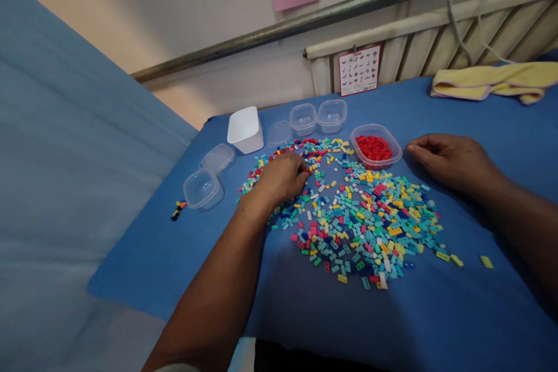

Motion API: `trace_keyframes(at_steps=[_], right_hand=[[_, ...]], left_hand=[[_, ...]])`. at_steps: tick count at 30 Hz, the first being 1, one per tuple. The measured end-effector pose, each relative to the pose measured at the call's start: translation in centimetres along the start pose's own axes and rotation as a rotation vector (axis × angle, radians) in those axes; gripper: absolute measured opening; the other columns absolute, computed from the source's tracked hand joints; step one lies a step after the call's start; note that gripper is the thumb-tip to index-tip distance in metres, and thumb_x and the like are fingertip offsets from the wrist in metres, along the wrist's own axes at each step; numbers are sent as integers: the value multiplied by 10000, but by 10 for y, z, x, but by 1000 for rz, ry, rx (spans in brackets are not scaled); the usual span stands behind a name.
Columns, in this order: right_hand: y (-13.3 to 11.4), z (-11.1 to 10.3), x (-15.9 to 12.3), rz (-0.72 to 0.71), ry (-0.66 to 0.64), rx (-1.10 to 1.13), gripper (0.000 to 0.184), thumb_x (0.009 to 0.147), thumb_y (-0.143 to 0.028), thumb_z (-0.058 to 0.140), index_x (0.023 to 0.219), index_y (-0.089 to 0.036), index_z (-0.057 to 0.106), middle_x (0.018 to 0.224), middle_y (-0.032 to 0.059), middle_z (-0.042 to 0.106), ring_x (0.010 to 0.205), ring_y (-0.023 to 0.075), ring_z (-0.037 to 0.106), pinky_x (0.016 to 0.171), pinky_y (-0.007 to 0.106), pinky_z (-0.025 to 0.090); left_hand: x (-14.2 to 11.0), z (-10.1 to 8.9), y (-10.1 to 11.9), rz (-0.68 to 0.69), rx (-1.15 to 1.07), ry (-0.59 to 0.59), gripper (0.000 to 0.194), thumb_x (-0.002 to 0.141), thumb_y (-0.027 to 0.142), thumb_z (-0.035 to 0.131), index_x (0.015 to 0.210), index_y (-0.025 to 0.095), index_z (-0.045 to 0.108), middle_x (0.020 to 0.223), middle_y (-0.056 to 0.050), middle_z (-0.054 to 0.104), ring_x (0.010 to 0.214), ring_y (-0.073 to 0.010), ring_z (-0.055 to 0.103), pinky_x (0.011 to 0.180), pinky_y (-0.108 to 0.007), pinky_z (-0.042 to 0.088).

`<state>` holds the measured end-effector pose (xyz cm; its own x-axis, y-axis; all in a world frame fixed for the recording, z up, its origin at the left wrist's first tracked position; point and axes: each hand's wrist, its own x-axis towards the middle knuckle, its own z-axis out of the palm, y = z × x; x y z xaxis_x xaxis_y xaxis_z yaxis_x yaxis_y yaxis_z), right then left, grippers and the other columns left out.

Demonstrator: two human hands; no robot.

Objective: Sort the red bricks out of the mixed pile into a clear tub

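Observation:
A wide spread of small plastic building bricks [349, 221] in teal, yellow, pink, green, white and red covers the middle of the blue cloth. My left hand [283, 177] lies over the pile's left part, fingers curled down among the bricks; its fingertips are partly hidden, so I cannot make out what they hold. To the right, my right hand [455, 163] rests on the cloth with its fingers drawn together, beside a clear tub [394, 157]. Red bricks [374, 147] fill the bottom of that tub. Nothing shows between the right fingers.
Two clear tubs [304, 119] and a lid [279, 133] stand behind the pile, near a white bin [244, 129]. Leftward are another clear tub [203, 189], a lid [218, 158] and a small black-and-yellow figure [178, 210]. A yellow cloth [488, 81] lies far right.

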<state>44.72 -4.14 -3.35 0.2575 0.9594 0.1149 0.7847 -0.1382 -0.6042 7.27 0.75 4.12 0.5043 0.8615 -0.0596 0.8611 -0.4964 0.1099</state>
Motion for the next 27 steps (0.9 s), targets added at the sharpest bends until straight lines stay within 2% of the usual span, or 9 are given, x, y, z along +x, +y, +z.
trace_keyframes(at_steps=[6,14,21,27], right_hand=[[-2,-2,-2,1,-7,-2,497,888,-633,579,1055,-243,839,885,51,824,816,259,726,737,379,475],[-3,-3,-1,1,-6,-17,483,878,-638,583,1023,-256,841,878,47,830,838,271,735,733,379,468],[4,0,2,25,-14,-6,500,858,-676,590,1022,-278,844,876,33,825,814,276,734,710,385,471],[0,-1,-1,-6,-9,1,440,910,-596,611,1051,-249,841,898,57,835,836,272,732,748,386,481]], left_hand=[[-4,-2,3,-20,38,-15,156,989,247,653,1027,197,796,1128,-96,795,1020,-294,735,817,-406,529],[-5,-1,5,69,37,2,162,977,201,658,1069,219,790,1177,-71,806,1071,-272,738,875,-380,539],[-4,2,5,113,-31,1,194,978,183,618,1091,237,766,1154,-47,806,1018,-251,730,841,-376,526],[-7,-2,4,30,-236,78,168,970,226,620,1094,236,732,1066,-43,811,903,-234,724,757,-366,514]])
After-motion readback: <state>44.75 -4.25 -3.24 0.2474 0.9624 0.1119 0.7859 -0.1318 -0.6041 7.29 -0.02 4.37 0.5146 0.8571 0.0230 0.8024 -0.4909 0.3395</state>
